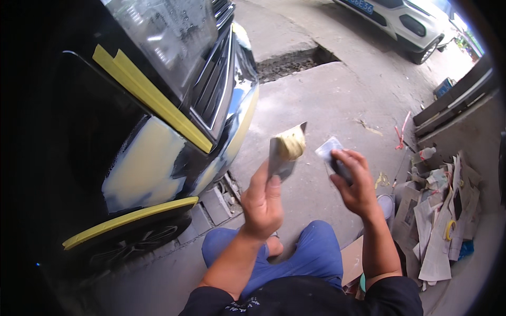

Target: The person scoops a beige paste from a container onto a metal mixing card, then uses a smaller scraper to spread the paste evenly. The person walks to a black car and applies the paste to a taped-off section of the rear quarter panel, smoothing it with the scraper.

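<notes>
My left hand (262, 206) is closed around a metal putty scraper (274, 154), held upright in front of me. A thick lump of pale yellow putty (292, 143) sits on its upper part. In my right hand (357, 181), a little apart from it, is a second flat spreader (330, 147) with a shiny blade, slightly blurred. To the left stands the front corner of a dark car. A cream-coloured filler patch (145, 163) covers part of its body above the wheel (139, 245). Yellow masking tape (158, 108) runs along the panel edge, and another yellow strip (132, 221) follows the wheel arch.
Scrap paper and cardboard (435, 216) lie heaped at the right, with a tape roll (449, 230) and a plastic bottle (424, 154). A round can (386, 204) stands by my right forearm. Farther off are a pit (295, 64) in the concrete and a white car (395, 21).
</notes>
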Motion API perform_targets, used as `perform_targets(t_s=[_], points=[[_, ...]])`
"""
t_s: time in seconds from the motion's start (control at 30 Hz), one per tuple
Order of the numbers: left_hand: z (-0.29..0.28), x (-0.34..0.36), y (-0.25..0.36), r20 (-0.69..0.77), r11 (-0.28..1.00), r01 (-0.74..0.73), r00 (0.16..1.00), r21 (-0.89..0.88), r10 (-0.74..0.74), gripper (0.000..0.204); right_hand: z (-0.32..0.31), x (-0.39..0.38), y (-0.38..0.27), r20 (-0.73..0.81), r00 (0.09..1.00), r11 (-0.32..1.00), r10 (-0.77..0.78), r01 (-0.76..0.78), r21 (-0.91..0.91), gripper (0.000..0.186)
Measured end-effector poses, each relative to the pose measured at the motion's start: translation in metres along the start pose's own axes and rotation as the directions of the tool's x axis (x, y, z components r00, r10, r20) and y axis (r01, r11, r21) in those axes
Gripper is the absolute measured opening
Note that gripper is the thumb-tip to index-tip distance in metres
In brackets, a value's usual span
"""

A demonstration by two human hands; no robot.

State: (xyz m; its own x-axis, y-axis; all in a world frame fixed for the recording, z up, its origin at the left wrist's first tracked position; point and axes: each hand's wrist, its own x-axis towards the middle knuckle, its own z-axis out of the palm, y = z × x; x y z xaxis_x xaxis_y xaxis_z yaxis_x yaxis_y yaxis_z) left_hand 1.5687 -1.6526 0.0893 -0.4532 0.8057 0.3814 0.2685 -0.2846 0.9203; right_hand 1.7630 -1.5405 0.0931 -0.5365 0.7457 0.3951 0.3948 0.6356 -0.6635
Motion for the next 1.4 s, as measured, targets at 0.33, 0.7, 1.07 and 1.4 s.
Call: perform_targets(t_s=[0.33, 0.7, 1.07, 1.4], points=[[0.064, 0.066, -0.019, 0.194, 0.482, 0.255, 0.965, -0.838, -0.174, 0.042, 0.064, -0.007, 0.099, 0.026, 0.95, 0.896, 0.312, -0.303, 0.325, 0.042], [0.094, 0.123, -0.04, 0.379, 0.263, 0.364, 0.925, -0.893, 0.007, 0.032, 0.069, -0.006, 0.105, 0.142, 0.914, 0.869, 0.38, -0.405, 0.283, 0.039], [0.109, 0.076, -0.038, 0.443, 0.043, 0.447, 0.893, -0.893, -0.077, 0.041, 0.07, -0.032, 0.125, 0.172, 0.897, 0.855, 0.407, -0.441, 0.272, 0.051], [0.089, 0.116, -0.043, 0.404, 0.013, 0.404, 0.913, -0.915, 0.061, 0.039, 0.065, -0.048, 0.123, 0.208, 0.864, 0.773, 0.458, -0.502, 0.388, 0.031]])
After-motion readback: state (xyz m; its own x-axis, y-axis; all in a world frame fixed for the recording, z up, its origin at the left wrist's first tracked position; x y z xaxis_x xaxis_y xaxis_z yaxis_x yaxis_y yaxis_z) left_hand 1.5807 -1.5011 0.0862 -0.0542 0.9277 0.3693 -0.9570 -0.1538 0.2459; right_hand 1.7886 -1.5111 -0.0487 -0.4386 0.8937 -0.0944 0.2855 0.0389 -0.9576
